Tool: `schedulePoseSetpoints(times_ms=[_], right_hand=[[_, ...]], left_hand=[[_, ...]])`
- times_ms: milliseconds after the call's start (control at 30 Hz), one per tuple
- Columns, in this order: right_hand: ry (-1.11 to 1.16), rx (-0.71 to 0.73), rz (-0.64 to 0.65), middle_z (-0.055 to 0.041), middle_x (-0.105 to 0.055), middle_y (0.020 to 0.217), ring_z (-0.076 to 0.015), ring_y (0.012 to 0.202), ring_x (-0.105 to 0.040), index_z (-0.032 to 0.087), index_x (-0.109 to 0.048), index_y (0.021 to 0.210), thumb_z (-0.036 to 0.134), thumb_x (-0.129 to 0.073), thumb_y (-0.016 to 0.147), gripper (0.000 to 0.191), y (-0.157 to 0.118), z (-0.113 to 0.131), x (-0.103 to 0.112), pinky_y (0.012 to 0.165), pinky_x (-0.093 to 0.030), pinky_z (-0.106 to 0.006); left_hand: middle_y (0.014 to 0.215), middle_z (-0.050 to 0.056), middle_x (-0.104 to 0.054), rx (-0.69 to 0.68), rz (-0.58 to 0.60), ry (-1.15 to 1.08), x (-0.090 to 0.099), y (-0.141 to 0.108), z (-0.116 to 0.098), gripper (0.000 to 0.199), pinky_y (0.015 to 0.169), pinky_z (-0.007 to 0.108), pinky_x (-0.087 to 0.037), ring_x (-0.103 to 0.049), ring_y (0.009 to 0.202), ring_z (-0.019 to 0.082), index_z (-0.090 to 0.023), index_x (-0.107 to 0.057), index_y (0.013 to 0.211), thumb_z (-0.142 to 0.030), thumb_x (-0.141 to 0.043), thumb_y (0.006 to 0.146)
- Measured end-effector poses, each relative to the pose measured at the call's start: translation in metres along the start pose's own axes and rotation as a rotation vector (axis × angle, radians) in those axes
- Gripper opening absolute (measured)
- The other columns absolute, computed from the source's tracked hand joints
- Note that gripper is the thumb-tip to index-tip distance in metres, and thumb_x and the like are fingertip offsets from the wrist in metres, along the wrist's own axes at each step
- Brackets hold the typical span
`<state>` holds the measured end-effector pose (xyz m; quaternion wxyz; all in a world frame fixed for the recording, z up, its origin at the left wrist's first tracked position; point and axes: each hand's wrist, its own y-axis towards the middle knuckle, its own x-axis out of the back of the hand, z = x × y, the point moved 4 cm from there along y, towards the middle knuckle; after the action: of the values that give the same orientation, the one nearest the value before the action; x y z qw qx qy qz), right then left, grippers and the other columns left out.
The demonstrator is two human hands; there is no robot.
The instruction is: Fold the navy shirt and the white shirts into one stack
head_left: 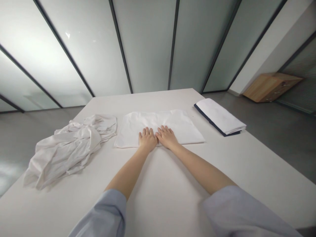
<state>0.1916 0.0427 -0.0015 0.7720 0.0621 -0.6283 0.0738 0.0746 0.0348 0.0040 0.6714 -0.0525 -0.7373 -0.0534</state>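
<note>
A white folded cloth (182, 126) lies flat across the middle of the table, its long near edge towards me. My left hand (148, 140) rests palm down on its near part, fingers stretched out. Right beside it, my right hand (167, 136) is pressed flat on the same cloth, with the fingers extended and the thumbs of both hands close together. Neither hand grips anything. The kind of cloth does not show clearly; its surface is mostly smooth, with faint wrinkles along the far edge.
On the left of the white table (158, 197) lies a crumpled heap of white cloth (74, 144), reaching the left edge. A folded white cloth (219, 115) sits on a dark navy one (209, 121) at the right edge. Beyond are frosted glass panels (145, 46) and a wooden cabinet (269, 86).
</note>
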Motion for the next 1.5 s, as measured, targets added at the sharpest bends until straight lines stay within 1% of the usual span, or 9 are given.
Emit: schedulePoseSetpoints(times_ms=[133, 300, 400, 733, 933, 1067, 1167, 1300, 1500], right_hand=[[-0.031, -0.023, 0.037, -0.0088, -0.022, 0.161, -0.0267, 0.147, -0.016, 0.022, -0.032, 0.152, 0.055, -0.018, 0.099, 0.064, -0.012, -0.032, 0.003, 0.117, -0.015, -0.046], [-0.113, -0.218, 0.033, -0.0112, -0.022, 0.160, -0.0292, 0.147, -0.019, 0.020, -0.030, 0.153, 0.057, -0.020, 0.097, 0.068, -0.030, -0.108, 0.016, 0.117, -0.016, -0.048], [-0.139, -0.273, 0.020, -0.0126, -0.022, 0.160, -0.0287, 0.147, -0.017, 0.017, -0.029, 0.153, 0.056, -0.020, 0.097, 0.069, -0.036, -0.136, 0.020, 0.117, -0.016, -0.050], [-0.146, -0.246, 0.006, -0.0129, -0.025, 0.159, -0.0294, 0.147, -0.018, 0.018, -0.032, 0.151, 0.054, -0.023, 0.096, 0.067, -0.033, -0.143, 0.018, 0.116, -0.016, -0.052], [-0.156, -0.227, -0.026, -0.0133, -0.028, 0.158, -0.0307, 0.147, -0.018, 0.018, -0.035, 0.150, 0.051, -0.027, 0.096, 0.064, -0.032, -0.145, 0.017, 0.116, -0.017, -0.053], [-0.161, -0.105, -0.056, -0.0091, -0.027, 0.159, -0.0278, 0.147, -0.017, 0.020, -0.037, 0.149, 0.041, -0.030, 0.096, 0.057, -0.032, -0.139, 0.018, 0.117, -0.018, -0.048], [-0.149, -0.050, -0.029, -0.0090, -0.033, 0.156, -0.0252, 0.144, -0.028, 0.019, -0.042, 0.146, 0.034, -0.030, 0.097, 0.053, -0.035, -0.131, 0.019, 0.115, -0.025, -0.043], [-0.195, -0.016, -0.012, -0.0141, -0.047, 0.147, -0.0287, 0.132, -0.046, 0.017, -0.055, 0.135, 0.040, -0.036, 0.096, 0.049, -0.042, -0.119, 0.034, 0.107, -0.035, -0.044], [-0.283, -0.070, 0.046, -0.0152, -0.073, 0.103, -0.0313, 0.102, -0.065, 0.018, -0.072, 0.105, 0.048, -0.039, 0.095, 0.045, -0.040, -0.097, 0.066, 0.093, -0.043, -0.045]], left_hand=[[0.160, 0.010, -0.024, 0.010, 0.047, 0.007, -0.001, -0.002, 0.042, 0.064, 0.114, 0.054, -0.021, -0.019, 0.147, 0.031, -0.024, -0.030, 0.152, -0.053, -0.019, 0.096], [0.160, 0.012, -0.022, 0.178, 0.035, 0.087, 0.010, -0.008, 0.115, 0.072, 0.116, 0.051, -0.020, -0.018, 0.147, 0.032, -0.019, -0.029, 0.153, -0.060, -0.021, 0.094], [0.159, 0.014, -0.023, 0.247, 0.016, 0.113, 0.013, -0.010, 0.135, 0.072, 0.115, 0.054, -0.020, -0.021, 0.146, 0.036, -0.018, -0.030, 0.152, -0.059, -0.022, 0.094], [0.156, 0.020, -0.029, 0.225, -0.047, 0.154, 0.016, -0.014, 0.128, 0.071, 0.114, 0.055, -0.022, -0.023, 0.144, 0.038, -0.011, -0.035, 0.150, -0.056, -0.028, 0.094], [0.159, 0.005, -0.028, -0.063, -0.043, 0.101, 0.014, -0.008, 0.117, 0.054, 0.118, 0.045, -0.021, -0.021, 0.147, 0.024, -0.026, -0.037, 0.149, -0.028, -0.027, 0.097], [0.158, 0.006, -0.029, -0.109, 0.042, 0.047, 0.008, -0.006, 0.116, 0.054, 0.117, 0.042, -0.023, -0.024, 0.146, 0.023, -0.023, -0.036, 0.149, -0.037, -0.027, 0.098], [0.157, 0.007, -0.031, -0.103, 0.033, 0.032, 0.009, -0.007, 0.115, 0.056, 0.117, 0.042, -0.023, -0.026, 0.146, 0.024, -0.022, -0.037, 0.148, -0.044, -0.028, 0.098], [0.147, 0.008, -0.048, -0.119, 0.011, 0.027, 0.021, -0.014, 0.111, 0.051, 0.109, 0.038, -0.034, -0.045, 0.133, 0.023, -0.024, -0.049, 0.138, -0.048, -0.031, 0.097], [0.121, 0.010, -0.066, -0.042, 0.071, 0.118, 0.049, -0.015, 0.092, 0.049, 0.100, 0.044, -0.040, -0.059, 0.114, 0.029, -0.024, -0.058, 0.126, -0.054, -0.037, 0.093]])
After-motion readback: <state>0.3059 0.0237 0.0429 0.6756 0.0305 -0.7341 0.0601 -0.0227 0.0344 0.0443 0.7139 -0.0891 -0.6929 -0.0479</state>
